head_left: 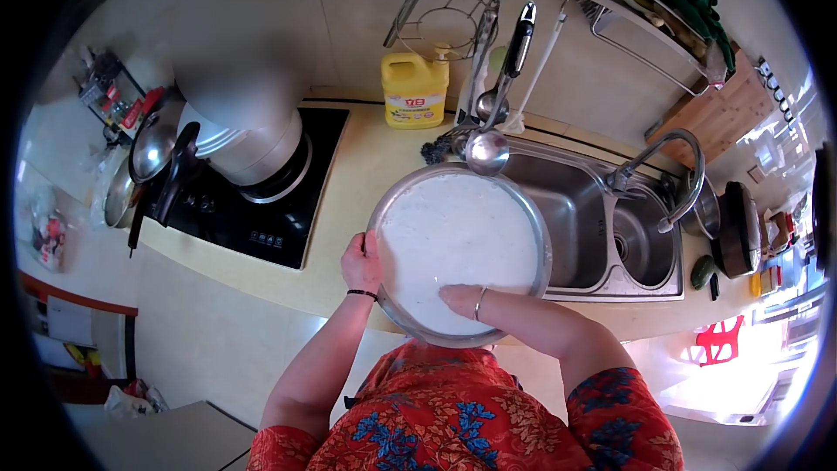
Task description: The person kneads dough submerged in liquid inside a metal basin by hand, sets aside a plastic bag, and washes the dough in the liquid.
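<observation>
A wide metal basin [543, 253] full of white, milky liquid [462, 227] stands on the counter beside the sink. My left hand [362, 263] grips the basin's left rim, its fingers bent over the edge. My right hand [459, 298] dips into the liquid near the basin's front right; its fingers are under the white surface and hidden. A bracelet circles the right wrist, and a dark band is on the left one.
Behind the basin hang ladles [487, 152] and other utensils, near a yellow jug [415, 92]. A double sink [558, 209] with a curved faucet [697, 166] lies right. Left, a steaming pot [261, 148] stands on a black cooktop [288, 231].
</observation>
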Motion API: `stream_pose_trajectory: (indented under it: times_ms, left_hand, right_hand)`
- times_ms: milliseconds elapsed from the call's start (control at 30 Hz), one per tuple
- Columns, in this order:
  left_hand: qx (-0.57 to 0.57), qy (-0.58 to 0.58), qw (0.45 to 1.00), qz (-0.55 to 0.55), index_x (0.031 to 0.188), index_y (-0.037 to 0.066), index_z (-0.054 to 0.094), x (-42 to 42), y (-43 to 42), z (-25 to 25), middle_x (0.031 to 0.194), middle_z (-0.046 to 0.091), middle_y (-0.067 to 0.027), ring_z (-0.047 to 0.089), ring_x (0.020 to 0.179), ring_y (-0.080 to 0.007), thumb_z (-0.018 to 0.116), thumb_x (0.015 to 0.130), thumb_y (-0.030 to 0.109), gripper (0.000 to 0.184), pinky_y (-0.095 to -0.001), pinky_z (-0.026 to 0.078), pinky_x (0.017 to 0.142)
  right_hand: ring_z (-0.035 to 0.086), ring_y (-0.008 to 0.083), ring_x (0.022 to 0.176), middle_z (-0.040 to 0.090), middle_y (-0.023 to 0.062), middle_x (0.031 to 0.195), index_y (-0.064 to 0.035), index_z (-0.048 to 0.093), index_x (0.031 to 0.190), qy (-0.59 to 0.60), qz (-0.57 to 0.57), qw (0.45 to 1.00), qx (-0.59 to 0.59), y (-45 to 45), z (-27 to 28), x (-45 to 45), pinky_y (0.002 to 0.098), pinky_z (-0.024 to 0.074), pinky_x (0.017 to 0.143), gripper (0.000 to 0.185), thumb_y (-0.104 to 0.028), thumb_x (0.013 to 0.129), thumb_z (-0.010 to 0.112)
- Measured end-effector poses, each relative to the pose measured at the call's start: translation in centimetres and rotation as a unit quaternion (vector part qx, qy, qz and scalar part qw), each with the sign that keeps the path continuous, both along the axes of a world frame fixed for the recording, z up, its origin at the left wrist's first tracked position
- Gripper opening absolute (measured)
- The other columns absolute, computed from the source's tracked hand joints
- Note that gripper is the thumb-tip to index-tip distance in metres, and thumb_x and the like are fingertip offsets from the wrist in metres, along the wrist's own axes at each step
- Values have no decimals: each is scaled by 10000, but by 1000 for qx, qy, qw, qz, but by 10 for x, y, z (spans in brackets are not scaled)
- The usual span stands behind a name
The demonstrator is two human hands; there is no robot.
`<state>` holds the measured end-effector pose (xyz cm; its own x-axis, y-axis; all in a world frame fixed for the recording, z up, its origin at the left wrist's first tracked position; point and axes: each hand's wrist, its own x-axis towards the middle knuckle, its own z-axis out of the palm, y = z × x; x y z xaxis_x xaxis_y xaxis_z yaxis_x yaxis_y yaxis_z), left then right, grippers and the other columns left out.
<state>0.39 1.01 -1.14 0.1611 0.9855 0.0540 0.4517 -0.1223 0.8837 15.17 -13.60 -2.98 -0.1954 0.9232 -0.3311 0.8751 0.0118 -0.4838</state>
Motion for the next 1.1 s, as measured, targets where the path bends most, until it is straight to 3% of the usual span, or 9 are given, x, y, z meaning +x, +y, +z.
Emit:
stream_pose_trajectory:
  times_ms: [33, 100, 167, 200, 500, 567, 733, 867, 1100]
  left_hand:
    - [6, -5, 1000, 2, 816, 24, 589, 0, 0, -1, 614, 551, -147, 531, 553, -251, 472, 855, 355, 354, -343, 418, 538]
    - [12, -8, 1000, 4, 814, 23, 589, 0, -1, 0, 610, 548, -147, 527, 548, -249, 473, 855, 351, 350, -342, 417, 535]
    - [-34, -7, 999, -4, 856, -5, 586, 0, -2, 6, 672, 583, -112, 525, 610, -167, 505, 858, 294, 310, -289, 431, 597]
    - [-33, -6, 999, -4, 856, -5, 586, -1, -2, 6, 672, 583, -112, 525, 610, -167, 505, 858, 294, 310, -289, 431, 597]
    - [-30, -9, 999, -10, 843, -4, 587, -1, -2, 6, 653, 572, -105, 504, 586, -156, 502, 862, 283, 300, -282, 422, 578]
    - [3, -17, 1000, -4, 805, 15, 584, 0, -1, 2, 613, 546, -148, 510, 537, -248, 488, 855, 328, 331, -336, 413, 530]
    - [5, -15, 1000, -3, 808, 16, 584, -1, 0, -4, 614, 550, -144, 518, 542, -237, 485, 856, 331, 334, -336, 412, 529]
    - [3, -16, 1000, -2, 816, 18, 587, 0, -1, -1, 618, 554, -138, 521, 548, -232, 483, 857, 334, 335, -334, 413, 531]
    - [1, -38, 999, -4, 825, 21, 588, 0, 0, -6, 633, 564, -132, 523, 554, -230, 484, 859, 338, 336, -329, 415, 534]
  right_hand:
    - [597, 308, 803, 610, 175, 853, 2, 610, 834, 1, 1, 1000, 0, 4, 6, -1, 400, 483, 698, 202, -68, 758, 436]
    - [600, 309, 838, 616, 158, 898, -16, 608, 904, -149, 102, 964, -194, 17, 18, -1, 415, 487, 717, 203, -83, 767, 474]
    - [598, 297, 854, 617, 156, 900, -35, 612, 905, -165, 139, 955, -205, 25, 13, 4, 405, 486, 724, 208, -102, 769, 469]
    - [597, 285, 869, 618, 153, 902, -54, 615, 905, -182, 174, 944, -214, 28, 9, 8, 395, 485, 731, 212, -120, 772, 463]
    - [603, 268, 866, 627, 129, 884, -80, 644, 873, -264, 59, 945, -181, 61, -14, 48, 376, 492, 708, 191, -117, 766, 490]
    - [603, 265, 867, 628, 127, 884, -78, 647, 870, -285, 36, 939, -190, 66, -11, 58, 372, 493, 706, 190, -115, 766, 493]
    - [607, 255, 863, 631, 122, 888, -57, 651, 869, -284, 39, 954, -91, 62, -8, 74, 355, 494, 701, 189, -99, 762, 502]
    - [594, 262, 902, 619, 114, 963, -63, 656, 874, -267, -23, 946, -180, 60, -4, 84, 357, 487, 740, 185, -69, 772, 502]
    - [612, 269, 815, 631, 133, 879, -56, 663, 819, -340, 63, 934, -92, 27, 1, 95, 364, 492, 703, 180, -81, 741, 502]
